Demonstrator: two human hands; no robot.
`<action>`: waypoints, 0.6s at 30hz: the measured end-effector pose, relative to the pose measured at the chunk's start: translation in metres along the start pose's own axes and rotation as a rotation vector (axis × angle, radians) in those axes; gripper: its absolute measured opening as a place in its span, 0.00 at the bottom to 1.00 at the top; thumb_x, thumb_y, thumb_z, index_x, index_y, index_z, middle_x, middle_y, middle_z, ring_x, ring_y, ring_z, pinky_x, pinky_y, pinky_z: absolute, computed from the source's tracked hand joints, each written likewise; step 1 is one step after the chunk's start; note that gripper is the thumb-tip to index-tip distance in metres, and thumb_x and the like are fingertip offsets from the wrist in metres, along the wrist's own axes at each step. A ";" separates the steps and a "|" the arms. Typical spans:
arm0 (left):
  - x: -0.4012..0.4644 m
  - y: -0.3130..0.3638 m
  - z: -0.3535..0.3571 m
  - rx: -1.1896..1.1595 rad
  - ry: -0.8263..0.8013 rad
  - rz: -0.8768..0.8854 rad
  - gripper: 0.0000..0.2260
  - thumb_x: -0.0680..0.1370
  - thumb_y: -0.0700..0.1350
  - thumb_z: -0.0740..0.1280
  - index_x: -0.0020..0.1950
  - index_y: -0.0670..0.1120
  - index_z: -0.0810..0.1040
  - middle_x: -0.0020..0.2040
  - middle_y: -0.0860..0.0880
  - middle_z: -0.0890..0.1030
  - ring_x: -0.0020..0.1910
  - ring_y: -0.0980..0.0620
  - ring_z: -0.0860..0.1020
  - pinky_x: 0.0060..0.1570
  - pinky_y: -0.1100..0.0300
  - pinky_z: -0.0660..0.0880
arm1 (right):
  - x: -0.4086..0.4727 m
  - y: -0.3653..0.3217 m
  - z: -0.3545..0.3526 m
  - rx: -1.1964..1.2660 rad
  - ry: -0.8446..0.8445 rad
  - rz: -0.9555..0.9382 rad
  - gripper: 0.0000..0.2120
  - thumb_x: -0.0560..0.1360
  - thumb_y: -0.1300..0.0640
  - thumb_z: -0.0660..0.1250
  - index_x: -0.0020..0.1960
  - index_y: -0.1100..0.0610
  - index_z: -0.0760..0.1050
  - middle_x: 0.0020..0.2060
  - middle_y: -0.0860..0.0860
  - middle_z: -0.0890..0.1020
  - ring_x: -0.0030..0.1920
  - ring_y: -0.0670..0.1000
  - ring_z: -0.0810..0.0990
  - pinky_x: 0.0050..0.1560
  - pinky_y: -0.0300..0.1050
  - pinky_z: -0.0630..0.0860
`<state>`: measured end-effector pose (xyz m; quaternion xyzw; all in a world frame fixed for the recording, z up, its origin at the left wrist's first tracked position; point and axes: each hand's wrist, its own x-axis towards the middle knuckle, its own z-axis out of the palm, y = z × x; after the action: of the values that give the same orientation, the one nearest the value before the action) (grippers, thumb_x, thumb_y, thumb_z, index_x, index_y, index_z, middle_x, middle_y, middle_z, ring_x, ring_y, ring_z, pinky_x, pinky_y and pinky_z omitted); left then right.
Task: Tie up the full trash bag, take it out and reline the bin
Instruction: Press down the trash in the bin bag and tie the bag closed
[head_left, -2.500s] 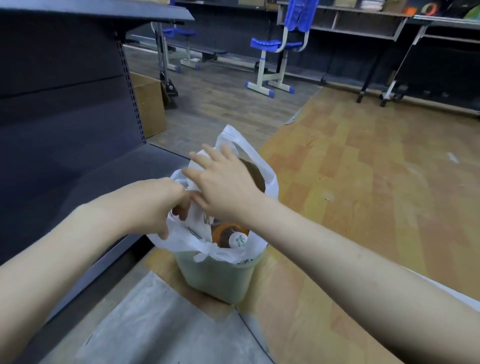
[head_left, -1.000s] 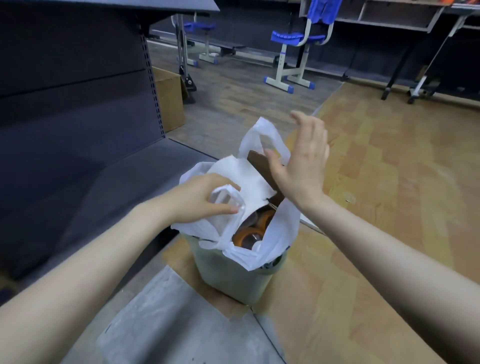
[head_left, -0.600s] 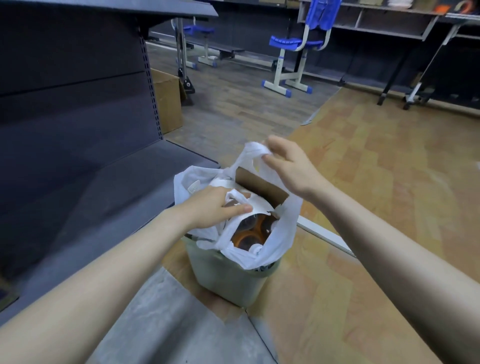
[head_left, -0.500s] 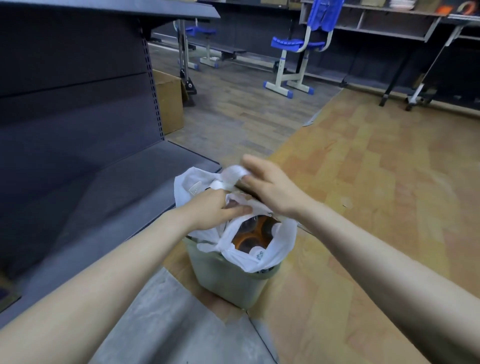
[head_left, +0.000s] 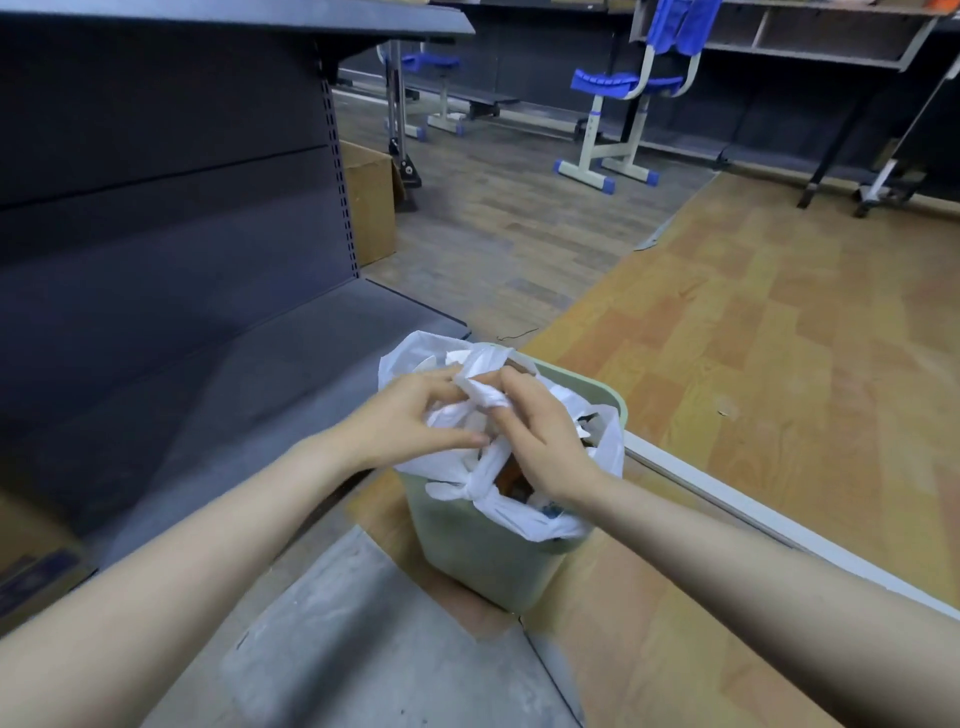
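1. The white trash bag (head_left: 524, 514) sits inside a pale green bin (head_left: 483, 556) on the floor, its rim folded over the bin's near and right edges.
2. One pair of the bag's handles is already knotted low at the front (head_left: 470, 486); orange and dark rubbish shows through the gap just behind the knot.
3. The left hand (head_left: 410, 421) pinches a twisted white handle strip (head_left: 480, 387) between thumb and fingers, above the bag's mouth.
4. The right hand (head_left: 540, 436) grips the same bunched strip from the other side, fingers curled around it; the two hands almost touch.
5. The bin stands where wood-pattern flooring (head_left: 753, 364) meets a grey concrete patch (head_left: 363, 649).
6. A dark metal shelf unit (head_left: 156, 208) rises on the left, with a cardboard box (head_left: 369, 208) beyond it.
7. Blue chairs (head_left: 628, 88) stand far back.
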<state>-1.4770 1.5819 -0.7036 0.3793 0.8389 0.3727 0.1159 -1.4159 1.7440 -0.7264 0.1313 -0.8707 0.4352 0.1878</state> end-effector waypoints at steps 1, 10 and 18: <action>-0.005 -0.005 -0.005 0.053 0.032 0.014 0.12 0.68 0.55 0.74 0.50 0.57 0.82 0.55 0.69 0.76 0.58 0.74 0.69 0.58 0.75 0.65 | 0.001 0.000 -0.003 0.041 0.004 0.027 0.19 0.77 0.48 0.51 0.46 0.62 0.72 0.38 0.51 0.76 0.42 0.52 0.74 0.46 0.51 0.71; -0.019 0.007 -0.056 -0.404 0.110 -0.065 0.11 0.77 0.39 0.59 0.41 0.36 0.80 0.50 0.39 0.84 0.51 0.43 0.81 0.55 0.51 0.77 | 0.034 -0.019 -0.027 0.350 0.194 0.184 0.13 0.73 0.63 0.56 0.32 0.53 0.57 0.30 0.45 0.61 0.28 0.39 0.61 0.31 0.30 0.62; 0.016 0.047 -0.054 -0.829 0.187 -0.275 0.15 0.76 0.33 0.50 0.30 0.42 0.64 0.23 0.48 0.68 0.22 0.51 0.70 0.39 0.55 0.72 | 0.063 -0.021 -0.065 0.530 0.438 0.290 0.13 0.74 0.65 0.52 0.31 0.58 0.67 0.31 0.55 0.70 0.28 0.48 0.74 0.34 0.38 0.74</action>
<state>-1.4874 1.5852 -0.6312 0.1503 0.6682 0.6913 0.2305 -1.4503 1.7801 -0.6477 -0.0454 -0.6766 0.6853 0.2655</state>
